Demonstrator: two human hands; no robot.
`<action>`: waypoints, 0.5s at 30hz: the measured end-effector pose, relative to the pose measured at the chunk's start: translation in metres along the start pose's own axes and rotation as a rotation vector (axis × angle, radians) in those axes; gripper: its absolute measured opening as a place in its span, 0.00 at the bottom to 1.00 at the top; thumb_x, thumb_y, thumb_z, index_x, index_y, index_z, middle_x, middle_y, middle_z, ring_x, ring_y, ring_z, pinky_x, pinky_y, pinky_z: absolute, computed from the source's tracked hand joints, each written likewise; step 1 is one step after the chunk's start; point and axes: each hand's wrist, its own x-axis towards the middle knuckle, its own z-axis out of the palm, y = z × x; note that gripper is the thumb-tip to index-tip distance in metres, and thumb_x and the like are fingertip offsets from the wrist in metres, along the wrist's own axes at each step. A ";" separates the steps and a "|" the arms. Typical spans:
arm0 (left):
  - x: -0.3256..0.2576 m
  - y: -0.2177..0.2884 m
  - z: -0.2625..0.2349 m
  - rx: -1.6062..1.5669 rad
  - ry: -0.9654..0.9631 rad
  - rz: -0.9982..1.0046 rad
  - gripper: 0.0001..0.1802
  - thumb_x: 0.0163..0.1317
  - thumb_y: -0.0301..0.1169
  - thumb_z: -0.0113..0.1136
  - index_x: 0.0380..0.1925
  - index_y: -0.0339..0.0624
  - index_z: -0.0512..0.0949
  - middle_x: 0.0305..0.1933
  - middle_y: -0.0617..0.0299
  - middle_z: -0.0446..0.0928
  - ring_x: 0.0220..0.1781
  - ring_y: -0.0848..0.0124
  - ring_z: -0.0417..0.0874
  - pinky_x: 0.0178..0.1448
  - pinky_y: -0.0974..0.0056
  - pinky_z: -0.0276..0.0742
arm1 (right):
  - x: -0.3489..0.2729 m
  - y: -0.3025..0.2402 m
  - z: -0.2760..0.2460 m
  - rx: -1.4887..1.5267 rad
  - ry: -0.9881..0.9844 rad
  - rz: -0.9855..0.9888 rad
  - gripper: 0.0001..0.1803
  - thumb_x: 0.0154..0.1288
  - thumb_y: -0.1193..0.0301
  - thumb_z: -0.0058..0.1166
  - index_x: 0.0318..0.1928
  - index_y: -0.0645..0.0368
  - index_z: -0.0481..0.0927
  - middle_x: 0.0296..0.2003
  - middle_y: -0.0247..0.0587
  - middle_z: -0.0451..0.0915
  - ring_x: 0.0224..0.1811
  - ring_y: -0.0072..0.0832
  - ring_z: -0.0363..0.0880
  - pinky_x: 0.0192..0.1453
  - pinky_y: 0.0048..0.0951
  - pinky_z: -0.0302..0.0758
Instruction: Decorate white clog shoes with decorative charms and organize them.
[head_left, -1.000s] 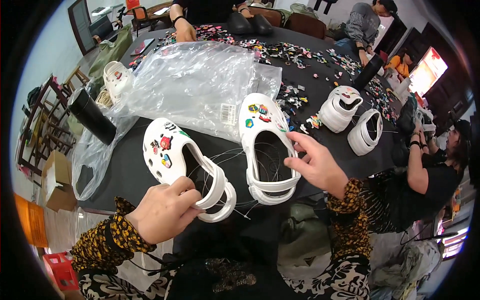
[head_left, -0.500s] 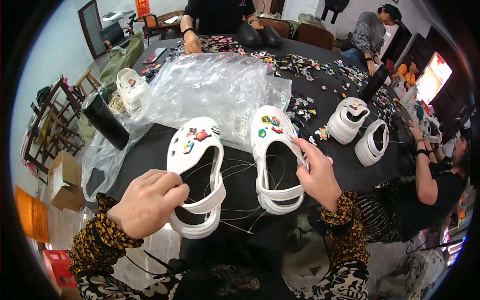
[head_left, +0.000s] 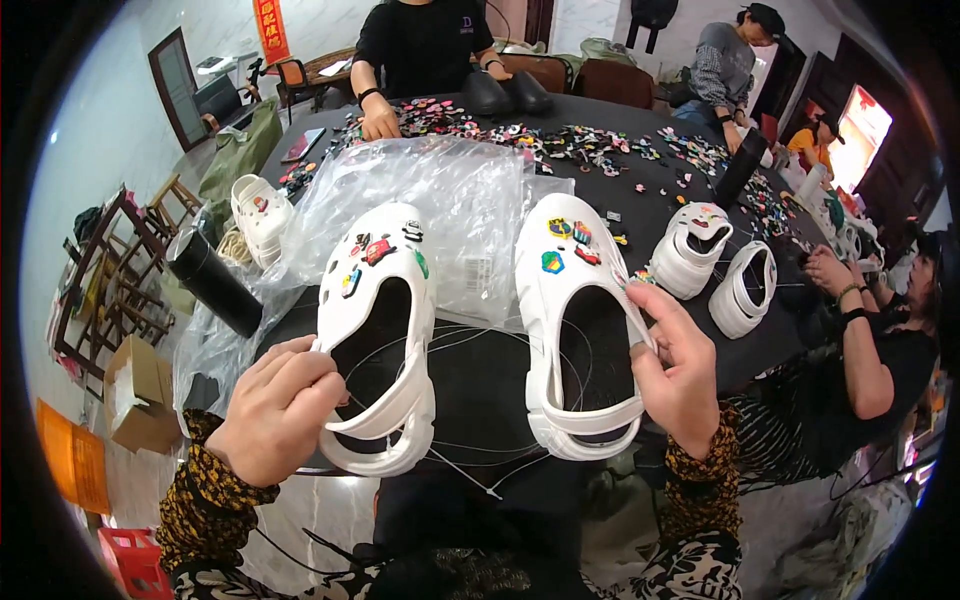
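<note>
My left hand (head_left: 278, 402) is closed on the outer side of a white clog (head_left: 345, 240), fingers hooked over the rim by its heel strap. My right hand (head_left: 680, 365) pinches the outer rim of a second white clog (head_left: 540, 225) between thumb and fingers. Both clogs are held side by side, toes pointing away from me, with a gap between them. Small colourful shoe charms (head_left: 378, 250) decorate the toe of each. A thin clear cord (head_left: 465, 447) loops through both clogs and ends in a knot between their heels.
Behind the clogs, a crumpled clear plastic bag (head_left: 420, 190) covers part of the black table. Loose charms (head_left: 600, 140) are scattered beyond it. More white clogs (head_left: 688, 250) stand at right, another (head_left: 262, 222) at left. Black bottles (head_left: 215, 285) stand on both sides. Several people work around the table.
Both clogs appear larger, drawn closer to me, and stand farther apart. My right hand has shifted right along with its clog. My grips stay much the same.
</note>
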 end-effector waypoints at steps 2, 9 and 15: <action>0.000 -0.003 0.005 0.012 -0.012 0.007 0.13 0.41 0.20 0.58 0.31 0.38 0.72 0.36 0.57 0.73 0.40 0.55 0.79 0.50 0.55 0.77 | 0.000 -0.001 0.004 -0.027 0.014 -0.045 0.26 0.50 0.85 0.43 0.53 0.66 0.71 0.52 0.56 0.72 0.52 0.42 0.76 0.52 0.29 0.72; -0.003 -0.029 0.018 0.165 -0.231 -0.044 0.12 0.45 0.21 0.54 0.34 0.40 0.73 0.39 0.60 0.74 0.46 0.59 0.76 0.57 0.58 0.71 | -0.015 0.005 0.047 -0.028 -0.032 -0.114 0.25 0.54 0.83 0.46 0.56 0.66 0.69 0.56 0.58 0.67 0.54 0.44 0.73 0.52 0.30 0.72; -0.014 -0.033 0.008 0.105 -0.323 -0.298 0.20 0.47 0.16 0.49 0.43 0.38 0.74 0.48 0.54 0.74 0.50 0.55 0.73 0.55 0.57 0.69 | -0.030 0.016 0.064 0.202 -0.239 0.030 0.25 0.59 0.75 0.53 0.58 0.65 0.65 0.57 0.60 0.63 0.37 0.41 0.79 0.43 0.33 0.76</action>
